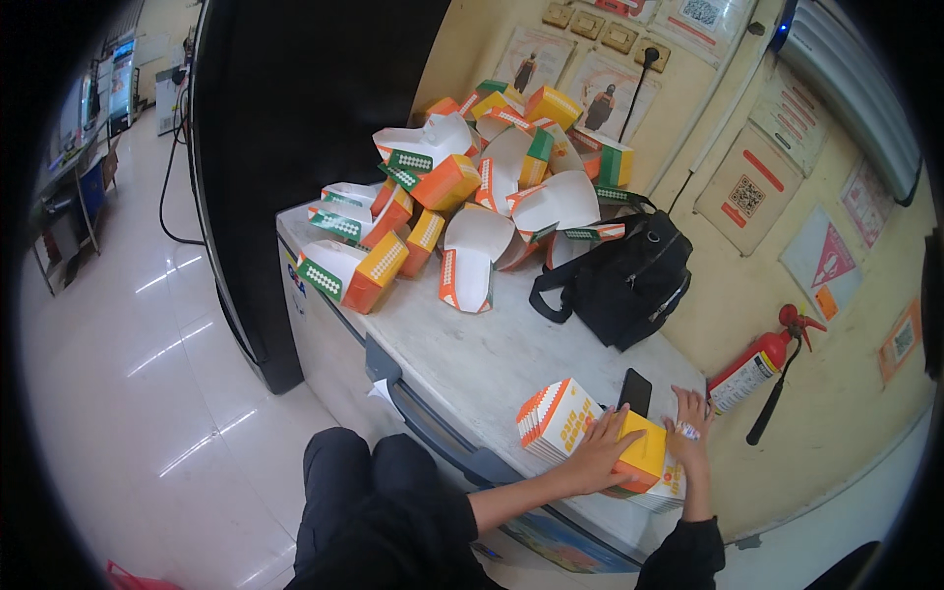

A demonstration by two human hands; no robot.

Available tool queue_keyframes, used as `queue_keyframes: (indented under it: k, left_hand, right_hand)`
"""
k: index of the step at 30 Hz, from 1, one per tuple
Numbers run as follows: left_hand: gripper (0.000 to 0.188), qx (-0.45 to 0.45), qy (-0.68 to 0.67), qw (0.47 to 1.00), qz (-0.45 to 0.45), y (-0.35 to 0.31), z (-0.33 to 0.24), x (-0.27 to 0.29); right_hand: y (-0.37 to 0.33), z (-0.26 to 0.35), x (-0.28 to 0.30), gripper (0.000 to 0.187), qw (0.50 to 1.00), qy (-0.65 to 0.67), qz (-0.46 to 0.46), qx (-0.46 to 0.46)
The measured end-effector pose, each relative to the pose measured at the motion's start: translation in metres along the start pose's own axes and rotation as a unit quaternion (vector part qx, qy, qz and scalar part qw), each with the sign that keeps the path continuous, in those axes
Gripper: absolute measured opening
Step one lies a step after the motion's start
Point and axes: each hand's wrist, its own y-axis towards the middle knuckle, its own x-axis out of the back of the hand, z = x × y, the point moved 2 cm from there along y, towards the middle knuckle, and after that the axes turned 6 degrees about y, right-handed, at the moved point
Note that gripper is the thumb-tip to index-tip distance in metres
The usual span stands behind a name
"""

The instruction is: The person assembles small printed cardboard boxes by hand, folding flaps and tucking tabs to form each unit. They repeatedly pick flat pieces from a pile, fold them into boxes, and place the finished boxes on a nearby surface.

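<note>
A folded yellow and orange paper food box [644, 447] sits on top of flat printed cartons near the front right of the white counter-like top. My left hand [598, 454] grips this box from its left side, fingers along its upper edge. On the other side, my right hand [688, 433] has its fingers stretched out and apart, close against the box's right side; its contact with the box is partly hidden. A stack of flat white and orange cartons [559, 418] lies left of the box, and more flat cartons [671, 489] show beneath my hands.
Many folded open food boxes [472, 261] are heaped at the far end of the white chest top [433, 339]. A black backpack [629, 280] and a dark phone [635, 391] lie nearer. A red fire extinguisher [752, 369] hangs by the wall at right.
</note>
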Motion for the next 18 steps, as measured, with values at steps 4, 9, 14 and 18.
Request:
queue_keyframes:
  k: [4, 9, 14, 18]
  left_hand:
    - [0.072, 0.004, 0.018, 0.999, 0.030, 0.001, 0.001, -0.001]
    - [0.075, -0.011, 0.054, 0.998, 0.031, -0.011, -0.017, 0.023]
    - [0.071, -0.001, -0.067, 0.997, -0.030, -0.073, -0.001, 0.124]
    - [0.063, 0.204, 0.144, 0.882, -0.399, -0.132, 0.084, 0.231]
  right_hand:
    - [0.051, 0.041, 0.015, 0.031, 0.998, 0.054, 0.035, 0.021]
    - [0.084, 0.088, -0.038, 0.029, 0.970, 0.215, 0.095, 0.068]
    - [0.088, 0.084, -0.075, 0.020, 0.941, 0.325, 0.091, 0.019]
    - [0.088, 0.080, -0.074, 0.017, 0.939, 0.333, 0.084, 0.007]
